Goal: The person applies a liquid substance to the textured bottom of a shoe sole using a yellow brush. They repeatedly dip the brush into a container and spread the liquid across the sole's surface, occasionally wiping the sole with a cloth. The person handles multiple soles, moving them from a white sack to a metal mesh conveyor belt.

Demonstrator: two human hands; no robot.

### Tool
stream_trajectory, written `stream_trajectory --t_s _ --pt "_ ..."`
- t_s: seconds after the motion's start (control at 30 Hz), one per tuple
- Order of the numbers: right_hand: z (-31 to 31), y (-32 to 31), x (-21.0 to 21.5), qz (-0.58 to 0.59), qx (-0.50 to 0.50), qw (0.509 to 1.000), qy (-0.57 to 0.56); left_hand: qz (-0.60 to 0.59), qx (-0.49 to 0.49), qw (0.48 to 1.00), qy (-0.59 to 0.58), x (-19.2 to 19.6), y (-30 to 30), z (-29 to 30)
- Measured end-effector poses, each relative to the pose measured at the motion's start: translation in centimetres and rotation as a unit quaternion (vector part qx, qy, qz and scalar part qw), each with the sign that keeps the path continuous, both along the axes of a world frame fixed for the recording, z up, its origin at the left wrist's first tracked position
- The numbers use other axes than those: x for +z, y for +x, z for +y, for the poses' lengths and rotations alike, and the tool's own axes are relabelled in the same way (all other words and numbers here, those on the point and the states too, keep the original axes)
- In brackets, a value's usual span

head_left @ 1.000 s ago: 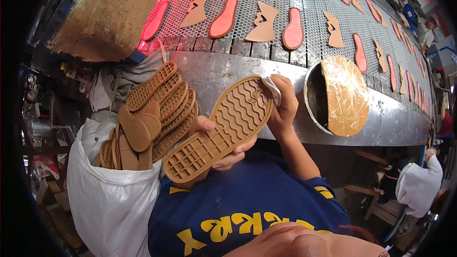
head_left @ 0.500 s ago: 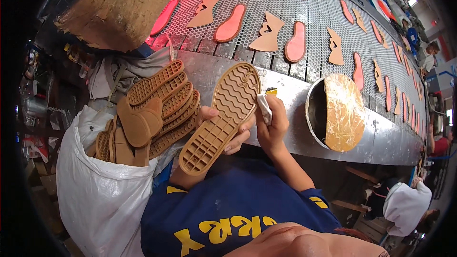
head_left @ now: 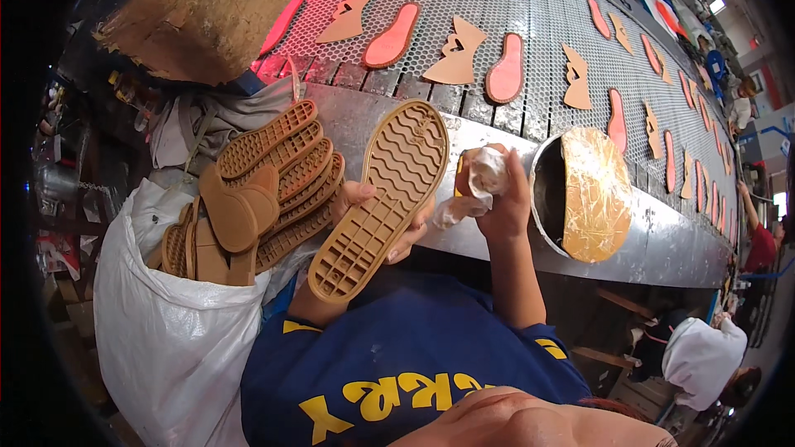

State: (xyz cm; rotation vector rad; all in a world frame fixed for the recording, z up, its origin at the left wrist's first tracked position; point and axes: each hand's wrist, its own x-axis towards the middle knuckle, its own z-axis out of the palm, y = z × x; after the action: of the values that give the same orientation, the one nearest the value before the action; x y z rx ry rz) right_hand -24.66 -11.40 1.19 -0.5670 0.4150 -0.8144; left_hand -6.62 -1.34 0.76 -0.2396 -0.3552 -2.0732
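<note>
A tan shoe sole is held in my left hand, its ridged tread facing up and tilted toward the upper right. My thumb lies at its left edge, and the fingers wrap round beneath to the right edge. Just right of the sole, apart from it, my right hand grips a crumpled white cloth. To the left, several more tan soles lean in a stack at the mouth of a white sack.
A mesh conveyor carries pink insoles and tan cut-out pieces. On its metal ledge sits a round pot, partly covered by a tape-wrapped board. A worn cardboard box stands upper left. Other people are at the right.
My right hand has moved off the sole's edge to the right and turned, showing more of the cloth. The insoles on the conveyor have shifted slightly left.
</note>
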Motion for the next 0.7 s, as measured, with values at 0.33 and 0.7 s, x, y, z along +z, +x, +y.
stream_trajectory --t_s 0.33,0.7 --pt "0.7 2.2 1.3 0.283 -0.324 0.737 -0.522 -0.004 0.031 0.999 0.030 0.9 -1.8 0.6" --pt "1.9 1.2 0.3 0.294 -0.306 0.718 -0.551 0.005 0.026 0.999 0.024 0.9 -3.2 0.5"
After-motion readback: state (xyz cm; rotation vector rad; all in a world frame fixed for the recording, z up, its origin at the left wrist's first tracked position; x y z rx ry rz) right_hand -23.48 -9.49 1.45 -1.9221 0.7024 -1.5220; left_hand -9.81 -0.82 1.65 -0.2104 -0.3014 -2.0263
